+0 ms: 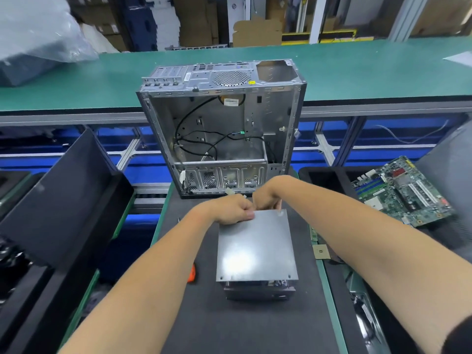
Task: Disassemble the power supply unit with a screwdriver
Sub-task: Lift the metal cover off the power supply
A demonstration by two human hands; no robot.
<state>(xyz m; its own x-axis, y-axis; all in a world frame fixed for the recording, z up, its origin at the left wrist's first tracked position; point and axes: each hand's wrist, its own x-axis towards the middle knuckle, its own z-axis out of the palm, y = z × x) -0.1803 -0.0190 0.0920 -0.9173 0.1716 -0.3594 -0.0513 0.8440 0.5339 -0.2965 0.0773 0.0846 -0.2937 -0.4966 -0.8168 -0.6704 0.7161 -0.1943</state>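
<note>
Dark mat (245,325) — both hands on PSU (256,247)

head view, downward, close over workbench (229,328)

Workshop line, brightly lit from above

A long green tabletop (357,65) runs across the back on a grey metal frame (324,146), blue panels (398,134) beneath, cardboard boxes (256,33) stacked behind, plastic wrap (38,34) far left.

Nothing is reading clearly from here. A small yellow sticker (251,82) on the open grey metal computer case (222,129), beyond the hands, and a white label (231,102) inside it are both showing print too blurred to read.
</note>
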